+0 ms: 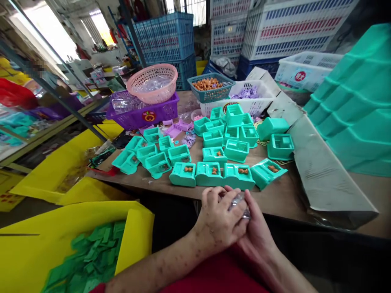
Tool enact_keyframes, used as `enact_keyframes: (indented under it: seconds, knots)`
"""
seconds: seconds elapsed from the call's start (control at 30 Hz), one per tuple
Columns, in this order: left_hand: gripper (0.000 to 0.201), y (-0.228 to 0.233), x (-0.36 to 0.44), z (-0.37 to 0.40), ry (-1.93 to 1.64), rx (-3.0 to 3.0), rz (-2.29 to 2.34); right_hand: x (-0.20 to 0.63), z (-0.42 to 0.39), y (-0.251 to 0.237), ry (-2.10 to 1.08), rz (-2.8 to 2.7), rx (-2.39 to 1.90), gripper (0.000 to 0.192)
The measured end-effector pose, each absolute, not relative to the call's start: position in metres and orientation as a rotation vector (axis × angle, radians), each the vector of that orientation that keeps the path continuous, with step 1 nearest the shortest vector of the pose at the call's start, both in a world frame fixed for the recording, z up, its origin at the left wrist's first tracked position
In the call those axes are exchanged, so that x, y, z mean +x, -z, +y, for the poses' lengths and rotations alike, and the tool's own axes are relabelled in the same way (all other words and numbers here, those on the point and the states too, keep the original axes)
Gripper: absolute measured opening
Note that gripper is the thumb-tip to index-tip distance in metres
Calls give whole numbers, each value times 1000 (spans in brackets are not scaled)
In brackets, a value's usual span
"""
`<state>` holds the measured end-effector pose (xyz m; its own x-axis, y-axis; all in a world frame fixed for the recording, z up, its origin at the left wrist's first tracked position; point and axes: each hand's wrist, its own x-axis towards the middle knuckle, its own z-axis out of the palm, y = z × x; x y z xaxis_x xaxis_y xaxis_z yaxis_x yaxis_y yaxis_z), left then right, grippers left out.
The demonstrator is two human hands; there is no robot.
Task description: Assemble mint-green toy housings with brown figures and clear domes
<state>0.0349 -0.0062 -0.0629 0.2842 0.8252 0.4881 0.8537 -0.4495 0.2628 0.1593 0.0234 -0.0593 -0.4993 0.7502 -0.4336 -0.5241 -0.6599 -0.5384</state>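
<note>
The left hand [218, 221] is resting over the right hand [256, 228], their grip pressing together around a crumpled clear plastic piece [237, 200], near the front edge of the tabletop [271, 200]. The step is seemingly squeezing or folding it; the next move is probably calling for parting the hands, which are hiding its direction and long axis

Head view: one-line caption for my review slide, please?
Two hands clasp shiny plastic near a table of green boxes, some holding small brown pieces.
</note>
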Motion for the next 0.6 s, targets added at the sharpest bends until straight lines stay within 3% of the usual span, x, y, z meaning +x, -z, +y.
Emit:
enact_keyframes:
  seconds: [0.13,0.37,0.5,0.6]
  knots:
    - [54,68,47,-23,846,-2624,-1564,181,13,80,-2128,-328,-919,42]
    - [27,50,39,-22,1142,-2780,-1925,184,9,87,-2048,-292,-897,37]
    - [37,39,26,-17,1392,-2837,-2023,182,8,80,-2050,-383,-854,31]
    - [52,34,19,-11,1553,-2760,-2085,179,12,73,-2066,-459,-812,43]
